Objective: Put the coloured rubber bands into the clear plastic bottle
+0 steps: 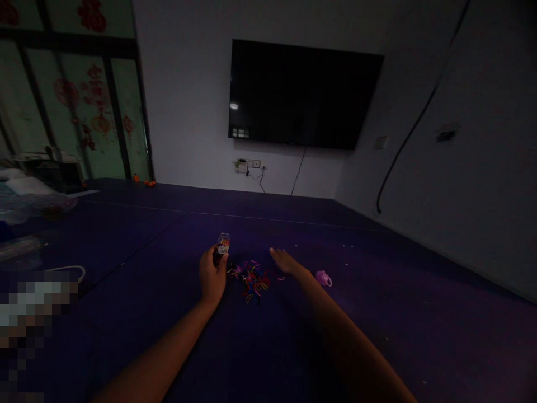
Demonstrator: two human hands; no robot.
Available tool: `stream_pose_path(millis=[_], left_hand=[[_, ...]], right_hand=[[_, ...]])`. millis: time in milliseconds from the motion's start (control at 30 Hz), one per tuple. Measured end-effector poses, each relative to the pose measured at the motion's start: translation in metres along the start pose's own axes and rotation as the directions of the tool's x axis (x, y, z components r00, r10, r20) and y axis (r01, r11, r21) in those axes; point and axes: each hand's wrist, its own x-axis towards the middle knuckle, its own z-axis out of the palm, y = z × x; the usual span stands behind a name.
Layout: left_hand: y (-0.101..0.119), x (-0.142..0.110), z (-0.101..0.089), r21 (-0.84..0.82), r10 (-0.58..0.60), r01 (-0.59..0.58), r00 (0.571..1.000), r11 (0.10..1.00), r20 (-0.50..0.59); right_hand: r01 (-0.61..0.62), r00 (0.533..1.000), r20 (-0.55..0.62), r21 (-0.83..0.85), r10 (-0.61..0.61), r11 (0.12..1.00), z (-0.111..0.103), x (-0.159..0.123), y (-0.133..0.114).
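My left hand (213, 278) is wrapped round a small clear jar (224, 242) with a coloured label, held upright just off the pile's left side. Beside it on the dark floor lies a loose pile of thin, many-coloured elastic bands (251, 278). To the right of the pile my right hand (285, 261) hovers, fingers pointing left and apparently stretched out, with nothing visible in them. A single pink band (281, 279) lies below that hand. Beyond my right forearm sits a pink lid with a loop handle (323, 277).
A dark blue-purple mat floor (159, 224) with seams stretches to the wall. On the wall hang a large television (302, 95) and sockets (254, 164) with cables. Plastic bags (25, 196) lie at the left. Small white scraps dot the floor at the right.
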Motion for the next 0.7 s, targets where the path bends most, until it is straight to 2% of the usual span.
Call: stream_pose_path(millis=[67,133,233,367,433,500,567,600,700], left_hand=[[0.0,0.0,0.0,-0.004,-0.009,0.009,1.0,1.0,-0.007],[0.001,-0.001,0.0,-0.01,-0.02,0.02,0.999,1.0,-0.032],[0.003,-0.001,-0.001,-0.023,-0.024,0.022,0.997,0.999,-0.073],[0.004,-0.001,-0.002,-0.037,-0.004,0.001,0.998,0.999,-0.07],[0.004,-0.002,-0.002,-0.043,-0.002,-0.001,0.997,0.999,-0.071],[0.004,-0.002,-0.001,-0.051,-0.004,0.0,0.997,0.999,-0.075],[0.003,-0.002,-0.001,-0.06,-0.003,-0.001,0.997,0.998,-0.073],[0.003,-0.002,-0.001,-0.064,-0.001,-0.003,0.998,0.998,-0.07],[0.002,-0.002,0.0,-0.065,0.004,-0.008,0.998,0.998,-0.065]], right_hand=[[0.072,0.997,0.01,-0.046,-0.072,0.996,0.011,-0.012,0.011],[0.112,0.994,-0.008,-0.021,-0.112,0.993,0.022,-0.02,0.011],[0.18,0.983,-0.007,0.126,-0.181,0.975,0.039,-0.027,-0.005],[0.317,0.943,-0.01,0.327,-0.332,0.89,0.051,-0.024,-0.031],[0.318,0.945,-0.061,0.386,-0.32,0.866,0.051,-0.014,-0.036],[0.251,0.968,-0.108,0.413,-0.227,0.876,0.048,-0.001,-0.036],[0.163,0.986,-0.103,0.407,-0.133,0.899,0.045,0.011,-0.034],[0.147,0.989,-0.085,0.402,-0.123,0.904,0.044,0.014,-0.034],[0.247,0.964,-0.017,0.425,-0.265,0.871,0.041,0.011,-0.035]])
